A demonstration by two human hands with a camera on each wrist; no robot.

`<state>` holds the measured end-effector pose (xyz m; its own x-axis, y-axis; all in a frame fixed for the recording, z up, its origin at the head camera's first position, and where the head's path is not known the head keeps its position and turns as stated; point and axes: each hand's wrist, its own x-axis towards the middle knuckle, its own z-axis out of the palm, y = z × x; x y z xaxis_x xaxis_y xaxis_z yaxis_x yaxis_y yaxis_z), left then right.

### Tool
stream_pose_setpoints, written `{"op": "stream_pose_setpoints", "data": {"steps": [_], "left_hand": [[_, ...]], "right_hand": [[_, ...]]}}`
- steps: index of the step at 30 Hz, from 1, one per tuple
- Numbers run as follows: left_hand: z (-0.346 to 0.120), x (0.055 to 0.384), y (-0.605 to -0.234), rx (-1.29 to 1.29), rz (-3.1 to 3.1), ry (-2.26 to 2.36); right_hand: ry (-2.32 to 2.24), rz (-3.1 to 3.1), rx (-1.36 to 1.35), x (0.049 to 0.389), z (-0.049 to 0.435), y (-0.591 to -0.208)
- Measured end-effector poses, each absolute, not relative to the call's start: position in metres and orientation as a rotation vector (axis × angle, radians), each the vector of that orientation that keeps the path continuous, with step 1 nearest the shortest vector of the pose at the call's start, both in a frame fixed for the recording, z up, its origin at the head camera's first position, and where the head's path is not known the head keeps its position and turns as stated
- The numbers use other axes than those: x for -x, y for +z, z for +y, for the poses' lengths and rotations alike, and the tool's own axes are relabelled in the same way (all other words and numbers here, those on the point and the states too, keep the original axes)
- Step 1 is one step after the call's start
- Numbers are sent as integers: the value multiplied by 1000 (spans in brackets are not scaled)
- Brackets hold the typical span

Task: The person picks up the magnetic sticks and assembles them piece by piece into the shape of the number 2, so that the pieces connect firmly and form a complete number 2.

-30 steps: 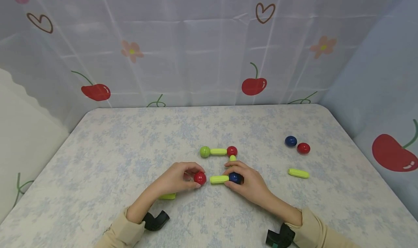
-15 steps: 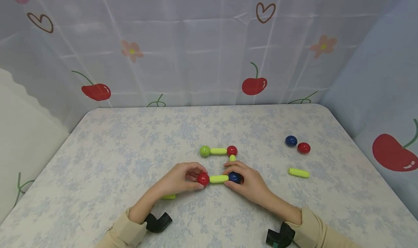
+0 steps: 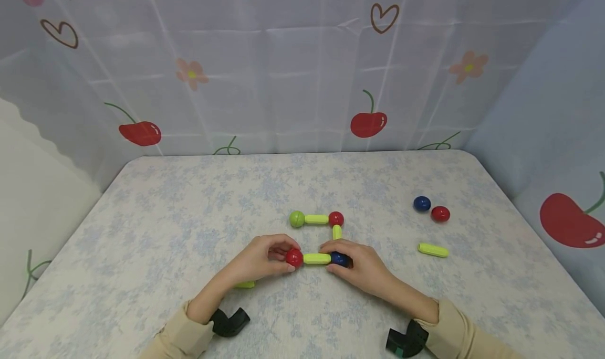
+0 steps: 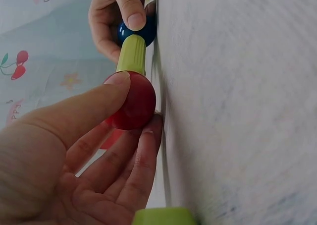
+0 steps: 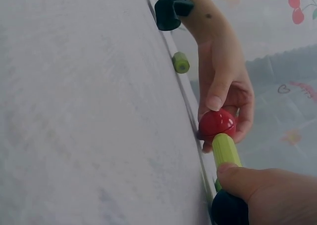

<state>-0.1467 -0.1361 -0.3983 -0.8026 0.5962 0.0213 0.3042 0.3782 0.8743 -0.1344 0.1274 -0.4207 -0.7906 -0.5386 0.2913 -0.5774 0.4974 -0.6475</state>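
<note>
My left hand pinches a glossy red ball between thumb and fingers. The ball touches the left end of a yellow-green rod. At the rod's other end sits a dark blue ball, gripped by my right hand; in the right wrist view that thumb presses on the rod by the ball. Beyond the right fingers, an upright-running rod leads away to another red ball. From there a further rod runs left to a green ball. The right fingers hide the near end of the upright-running rod.
Loose at the right lie a blue ball, a red ball and a yellow-green rod. Another rod is partly hidden by the left hand. A printed cloth hangs behind the patterned tabletop.
My left hand has moved slightly right, bringing the red ball from apart into contact with the rod's end. The right hand's upper fingers have shifted a little toward me, uncovering more of the upright-running rod.
</note>
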Motion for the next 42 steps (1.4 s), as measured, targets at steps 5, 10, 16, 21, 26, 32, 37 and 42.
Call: {"op": "stream_pose_setpoints", "data": {"steps": [5,10,16,21,26,32,37,42], "left_hand": [[-136,146,-399,-821,2361,1388],[-135,146,-399,-828,2366,1376],[-135,146,-399,-824,2378,1370],[-133,146,-398,-820,2378,1372],[-139,146,-391,-831,2422,1290],[-168,142,-374,-839,2525,1090],[-195,130,-366,-799,2522,935],[-206,122,-375,-847,2477,944]], "right_hand": [[1192,-2687,-990,135,128,-420],[1208,-2684,-930,135,126,-421],[1048,-2674,-925,136,124,-419],[907,-2660,-937,137,123,-418],[951,-2667,-930,139,123,-420],[1004,-2666,-940,139,123,-422],[1034,-2659,-936,139,123,-422],[1065,-2659,-926,139,123,-422]]}}
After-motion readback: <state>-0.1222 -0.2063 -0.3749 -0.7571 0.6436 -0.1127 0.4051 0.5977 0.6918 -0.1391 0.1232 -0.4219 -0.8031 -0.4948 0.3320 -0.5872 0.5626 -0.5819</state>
